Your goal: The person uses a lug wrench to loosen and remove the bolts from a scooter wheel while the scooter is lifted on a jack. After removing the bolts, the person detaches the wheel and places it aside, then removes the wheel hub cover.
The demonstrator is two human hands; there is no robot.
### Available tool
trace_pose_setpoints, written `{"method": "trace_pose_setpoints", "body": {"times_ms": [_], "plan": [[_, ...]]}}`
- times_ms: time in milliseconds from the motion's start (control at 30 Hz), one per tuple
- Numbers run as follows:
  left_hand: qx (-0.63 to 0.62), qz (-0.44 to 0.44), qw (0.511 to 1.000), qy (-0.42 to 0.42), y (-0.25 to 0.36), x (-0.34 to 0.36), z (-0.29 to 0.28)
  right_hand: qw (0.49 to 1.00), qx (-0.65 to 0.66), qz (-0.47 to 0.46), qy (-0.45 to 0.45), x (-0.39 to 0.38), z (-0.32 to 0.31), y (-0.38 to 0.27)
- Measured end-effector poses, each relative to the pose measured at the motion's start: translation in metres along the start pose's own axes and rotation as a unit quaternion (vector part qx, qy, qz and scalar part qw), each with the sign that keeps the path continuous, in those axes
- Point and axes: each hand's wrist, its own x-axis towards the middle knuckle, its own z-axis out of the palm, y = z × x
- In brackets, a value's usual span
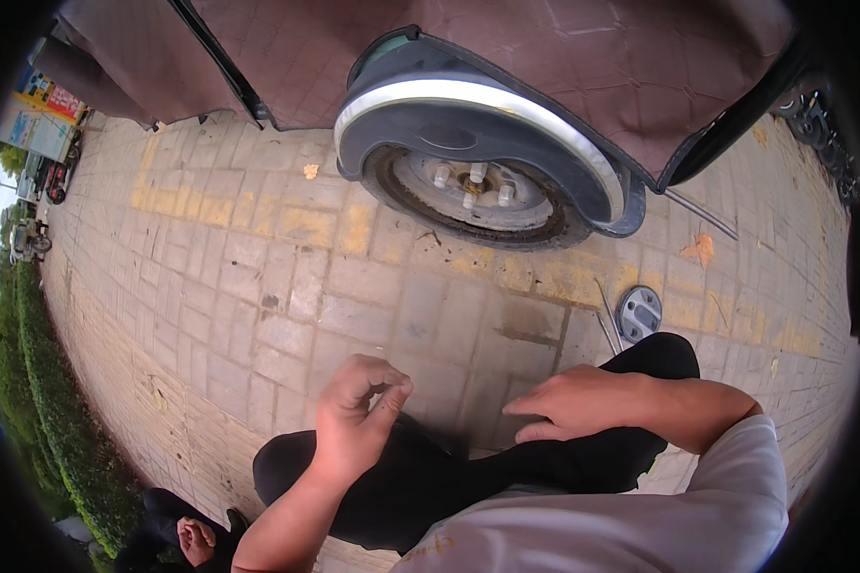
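Observation:
My left hand (358,415) is raised over my left knee, its fingers curled and the thumb tip against the index finger. Whatever it pinches, if anything, is too small or hidden. My right hand (578,406) hovers above my lap, fingers stretched out toward the left, holding nothing visible. Ahead of both hands stands a wheel (473,196) with its lug nuts exposed, under a dark fender (449,119) with a silver band. A round grey hub cap (638,313) lies on the paving beyond my right knee. Thin metal rods (608,329) are beside it.
A brown quilted cover (583,57) drapes over the vehicle. Dry leaves (701,250) lie on the brick paving (373,320), which carries a worn yellow line. At lower left is another person's hand (197,541), near a hedge (48,382). Parked vehicles (31,239) stand far left.

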Motion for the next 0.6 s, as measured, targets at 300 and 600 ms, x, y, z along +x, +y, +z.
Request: {"method": "trace_pose_setpoints", "body": {"times_ms": [300, 600], "plan": [[-0.207, -0.316, 0.926, 0.021, -0.036, 0.047, -0.037, 0.966, -0.017, 0.214, 0.142, 0.074, 0.036, 0.047], [-0.844, -0.095, 0.479, 0.220, 0.139, -0.078, -0.216, 0.949, 0.140, 0.191, 0.211, 0.132, -0.112, -0.308]]}}
